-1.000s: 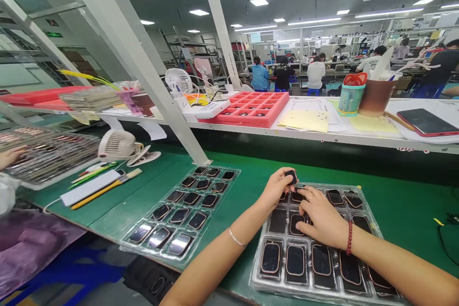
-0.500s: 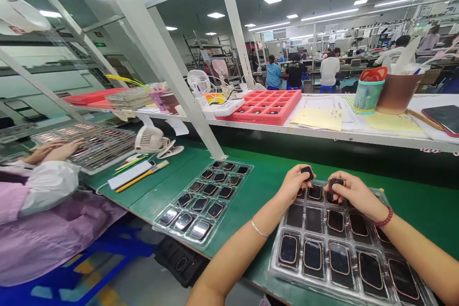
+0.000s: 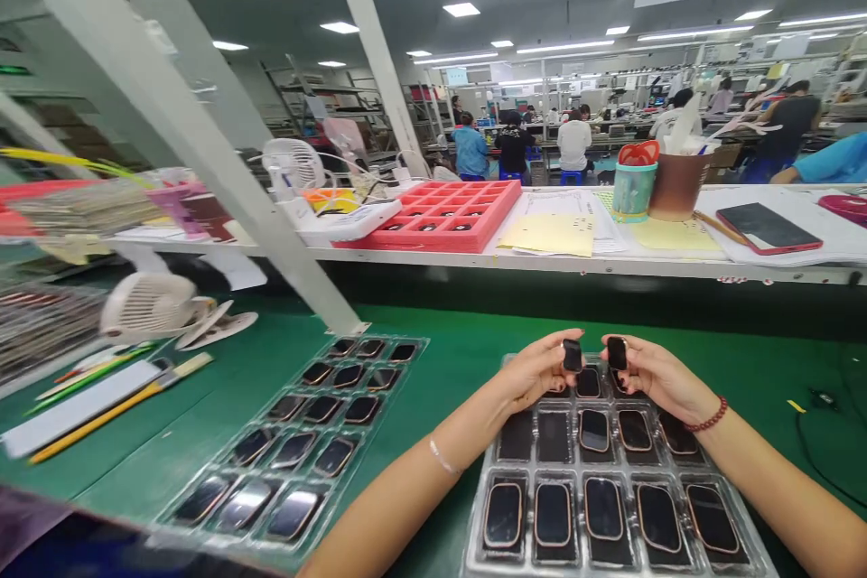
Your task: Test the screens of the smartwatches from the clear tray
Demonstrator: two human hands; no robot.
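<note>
Over the far rows of a clear plastic tray (image 3: 569, 474), both hands are raised. My left hand (image 3: 542, 368) pinches a small dark watch-like unit (image 3: 573, 355) by its edges. Another such unit (image 3: 616, 353) is held between the fingers of my right hand (image 3: 654, 372). The two units are apart, dark faces showing. In the tray lie several dark rectangular units with copper-coloured rims; two pockets in its middle row, at the left, show no rimmed unit. A second clear tray (image 3: 269, 420) with several dark units lies to the left on the green table.
A brush (image 3: 122, 406), pens and a white fan (image 3: 153, 307) lie at the left. A slanted white post (image 3: 223, 172) meets the table. The shelf (image 3: 542, 266) above holds a red compartment tray (image 3: 447, 212), papers, cups and a phone (image 3: 769, 228). People sit farther back.
The view has turned to the right, and the neighbouring person's hands have left it. Both my hands still hold their units, now raised more upright with their faces toward the camera.
</note>
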